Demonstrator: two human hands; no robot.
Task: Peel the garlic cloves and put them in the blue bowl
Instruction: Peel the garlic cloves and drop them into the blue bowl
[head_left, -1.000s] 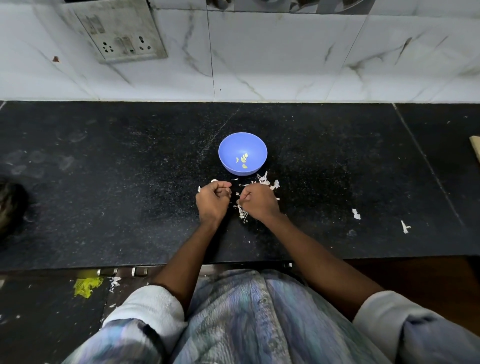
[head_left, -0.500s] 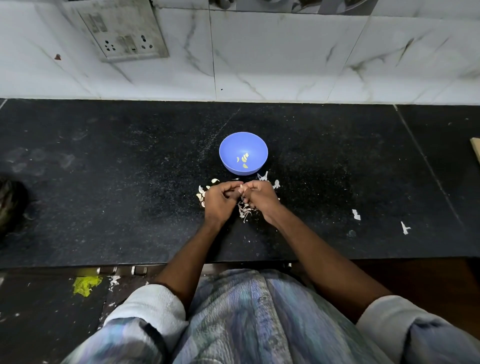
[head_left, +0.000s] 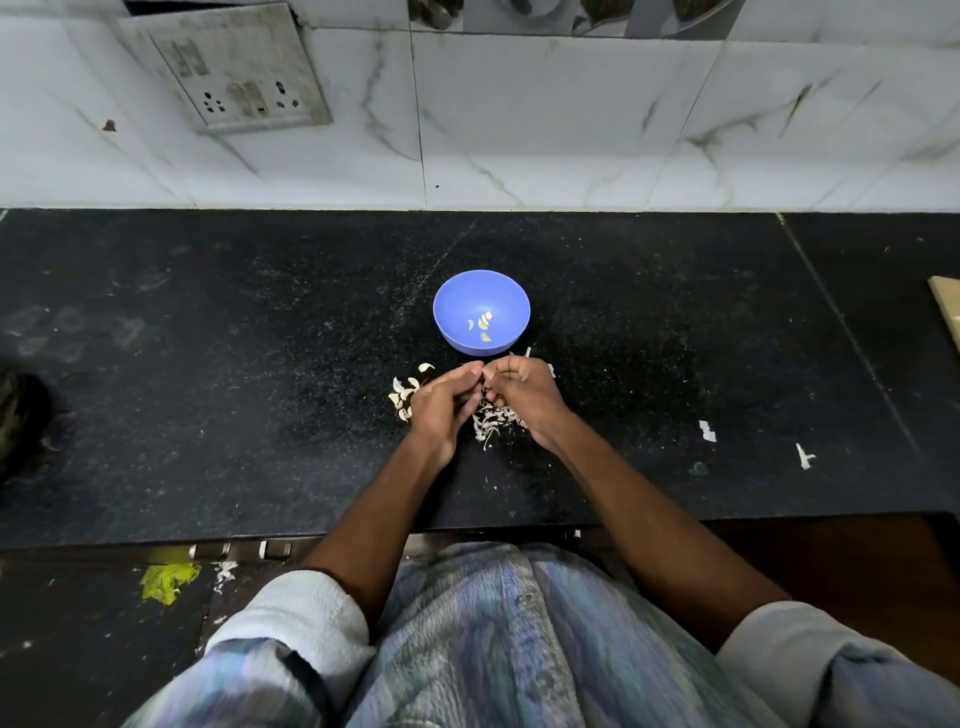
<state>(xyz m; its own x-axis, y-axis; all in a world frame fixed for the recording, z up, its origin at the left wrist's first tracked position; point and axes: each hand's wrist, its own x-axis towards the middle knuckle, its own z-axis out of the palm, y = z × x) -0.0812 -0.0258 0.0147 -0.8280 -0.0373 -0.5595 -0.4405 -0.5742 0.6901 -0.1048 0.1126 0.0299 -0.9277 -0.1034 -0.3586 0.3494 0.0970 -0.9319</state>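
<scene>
One blue bowl (head_left: 480, 291) sat on the black counter (head_left: 208, 338) just beyond the hands, holding about four peeled cloves (head_left: 484, 325). Left hand (head_left: 440, 404) and right hand (head_left: 522, 388) met fingertip to fingertip, pinching something too small to identify. Unpeeled cloves (head_left: 402, 397) at left were partly hidden; peel scraps (head_left: 493, 418) lay beneath.

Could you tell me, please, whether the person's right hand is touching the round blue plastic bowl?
Apart. The head view shows a strip of black countertop between the right hand and the near rim of the round blue plastic bowl.
</scene>
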